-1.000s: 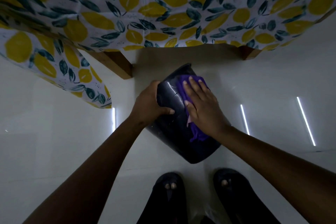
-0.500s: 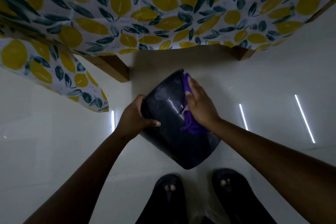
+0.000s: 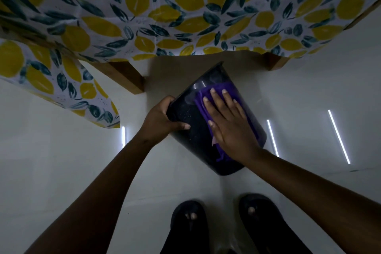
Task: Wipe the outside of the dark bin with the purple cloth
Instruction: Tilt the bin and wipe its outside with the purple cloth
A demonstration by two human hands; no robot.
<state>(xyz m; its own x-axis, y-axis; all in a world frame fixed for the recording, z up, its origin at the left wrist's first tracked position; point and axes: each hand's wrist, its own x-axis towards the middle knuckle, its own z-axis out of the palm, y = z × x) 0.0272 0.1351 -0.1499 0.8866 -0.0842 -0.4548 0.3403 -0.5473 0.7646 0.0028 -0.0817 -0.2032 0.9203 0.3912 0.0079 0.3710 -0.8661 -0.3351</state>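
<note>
- Right hand (image 3: pixel 227 123): laid flat, fingers spread, palm pressing the purple cloth (image 3: pixel 203 107) against the upward-facing side of the dark bin (image 3: pixel 186 113). Half a second earlier the hand was cupped over the bin's right flank near the rim; it is now returned to the broad top face, much as it lay a second ago.
- Left hand (image 3: pixel 159 120): closed around the bin's left edge, thumb laid across the near face, the bin being held off the floor (image 3: pixel 61 171) and tilted, with one end towards the table and the other towards the feet.
- Purple cloth: trapped between palm and bin wall, a loose end hanging out below the wrist.
- Dark bin: held in front of the body, above the pale floor, just short of the wooden table leg (image 3: pixel 125 76); fine specks are visible on the uncovered left face.
- Patterned tablecloth (image 3: pixel 144 16): hung over the table beyond, well apart from the bin.
- Assessment: a back-and-forth stroke over top and right side is judged to be in progress; the speckled left face, under the holding hand, is probably not yet wiped, so a turn of the bin or a regrip is likely needed.
</note>
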